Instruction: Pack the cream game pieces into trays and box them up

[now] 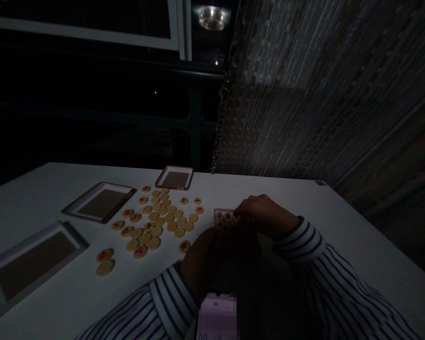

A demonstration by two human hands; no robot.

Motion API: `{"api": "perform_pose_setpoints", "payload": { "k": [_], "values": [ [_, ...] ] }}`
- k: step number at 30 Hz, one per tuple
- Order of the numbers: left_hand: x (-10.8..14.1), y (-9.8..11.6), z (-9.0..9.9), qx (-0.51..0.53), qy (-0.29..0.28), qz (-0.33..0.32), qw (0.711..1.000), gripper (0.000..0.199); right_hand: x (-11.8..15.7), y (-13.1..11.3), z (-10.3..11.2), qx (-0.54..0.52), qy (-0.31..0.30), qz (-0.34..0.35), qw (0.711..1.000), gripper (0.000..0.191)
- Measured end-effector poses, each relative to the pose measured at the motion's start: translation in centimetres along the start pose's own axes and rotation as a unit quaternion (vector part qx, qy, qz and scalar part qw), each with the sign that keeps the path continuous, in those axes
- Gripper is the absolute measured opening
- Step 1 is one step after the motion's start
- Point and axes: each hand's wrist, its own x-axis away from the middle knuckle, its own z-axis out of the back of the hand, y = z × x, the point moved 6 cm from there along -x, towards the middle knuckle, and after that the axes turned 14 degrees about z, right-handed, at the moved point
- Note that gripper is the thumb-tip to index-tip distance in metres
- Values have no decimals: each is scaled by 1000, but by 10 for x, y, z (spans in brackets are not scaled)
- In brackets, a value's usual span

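Note:
A small box [224,210] stands in front of me on the white table, with round Chinese chess pieces [218,216] lying in rows at its far end. My left hand [200,257] is closed against the near left side of the box, its fingertips lost in shadow. Over the far right part of the box, my right hand [265,213] has its fingers curled down among the pieces. Whatever is between those fingertips is too dark to make out. Left of the box lie many loose chess pieces [162,211], some showing red or black characters, others plain side up.
Three shallow tray-like box parts are on the table: one at the back [159,182], another at the left [102,218], and a larger one at the near left [38,282]. A lit phone [216,316] is at the front edge. A bead curtain [286,94] hangs behind the table.

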Motion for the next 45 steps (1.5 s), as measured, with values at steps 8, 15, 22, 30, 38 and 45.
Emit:
{"api": "perform_pose_setpoints", "payload": {
  "k": [8, 15, 22, 30, 38, 45],
  "values": [
    [2, -2, -2, 8, -22, -10, 1000, 33, 29, 5, -2, -54, 4, -28, 998, 24],
    [1, -3, -2, -20, -24, 1, 1000, 34, 33, 4, -7, -46, -39, -27, 998, 22],
    [0, -6, -4, -16, -30, 2, 999, 35, 31, 14, -13, -25, -13, -47, 999, 26],
    [-1, -10, -6, -29, -17, 3, 999, 37, 27, 13, -15, -20, -28, -62, 998, 25],
    [-1, -11, -6, -23, -25, 4, 999, 39, 26, 10, -14, -14, -38, -61, 997, 24],
    [-1, -9, -5, -18, -21, 13, 1000, 35, 24, 10, -15, -5, -40, -59, 997, 22]
  ]
}}
